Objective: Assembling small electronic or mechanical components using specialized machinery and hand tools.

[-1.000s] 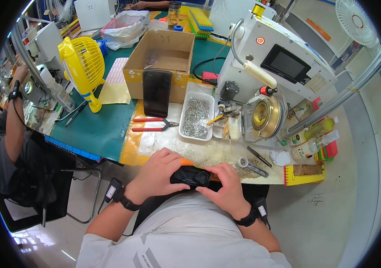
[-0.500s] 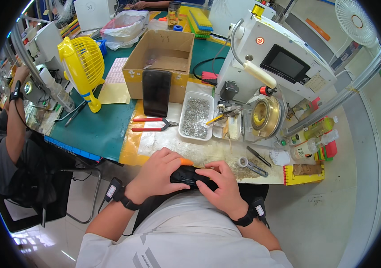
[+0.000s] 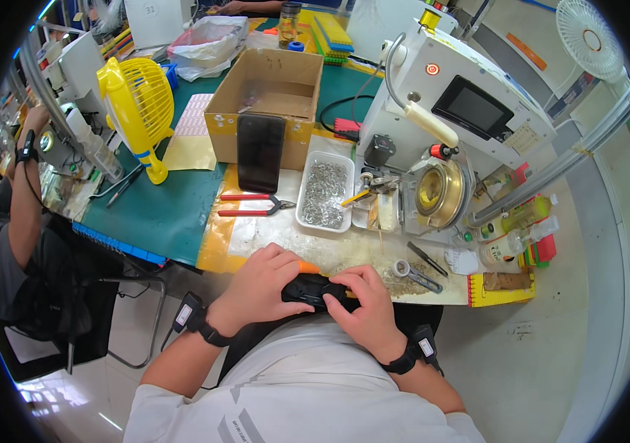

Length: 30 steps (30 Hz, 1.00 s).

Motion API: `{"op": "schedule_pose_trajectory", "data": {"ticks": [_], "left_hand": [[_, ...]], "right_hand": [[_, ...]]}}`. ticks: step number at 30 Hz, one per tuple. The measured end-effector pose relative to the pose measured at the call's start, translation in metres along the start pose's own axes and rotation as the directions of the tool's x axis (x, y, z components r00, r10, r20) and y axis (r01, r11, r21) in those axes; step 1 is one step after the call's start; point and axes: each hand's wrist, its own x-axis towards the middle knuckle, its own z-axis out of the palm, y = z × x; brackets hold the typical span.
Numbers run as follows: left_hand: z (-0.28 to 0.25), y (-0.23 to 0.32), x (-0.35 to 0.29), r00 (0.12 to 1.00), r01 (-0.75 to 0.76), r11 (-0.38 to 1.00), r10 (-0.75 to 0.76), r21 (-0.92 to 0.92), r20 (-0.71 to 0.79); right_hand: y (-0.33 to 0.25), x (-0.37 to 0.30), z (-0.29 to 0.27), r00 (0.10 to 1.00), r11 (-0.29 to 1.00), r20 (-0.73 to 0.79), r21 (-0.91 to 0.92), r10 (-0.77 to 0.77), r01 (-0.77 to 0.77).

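Two hands (image 3: 256, 289) (image 3: 369, 310), fingers (image 3: 276, 260) pinching black object (image 3: 307, 288), at near table edge (image 3: 454, 295)

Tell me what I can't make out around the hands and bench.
All in the head view:
Parts of the black object: covered by the left hand and right hand.
Full shape of the orange piece: hidden by the left hand.
Shapes of the metal pieces in the white tray: too small.
Co-worker at left: partly cut off by the dark fisheye rim.
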Motion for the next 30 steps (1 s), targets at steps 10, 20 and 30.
{"op": "schedule_pose_trajectory", "data": {"ticks": [10, 20, 30], "left_hand": [[-0.001, 0.000, -0.002, 1.000, 0.002, 1.000, -0.002, 0.005, 0.002], [0.001, 0.000, -0.001, 1.000, 0.009, 1.000, -0.009, 0.017, 0.011], [-0.003, -0.004, -0.005, 1.000, 0.028, 0.999, -0.028, -0.041, 0.006]], "right_hand": [[0.006, -0.009, -0.005, 0.998, 0.993, 0.034, 0.104, 0.047, -0.051], [0.009, -0.009, -0.010, 0.998, 0.996, 0.065, 0.092, 0.005, -0.011], [0.009, -0.008, -0.012, 0.998, 0.992, 0.067, 0.127, 0.017, -0.025]]}}
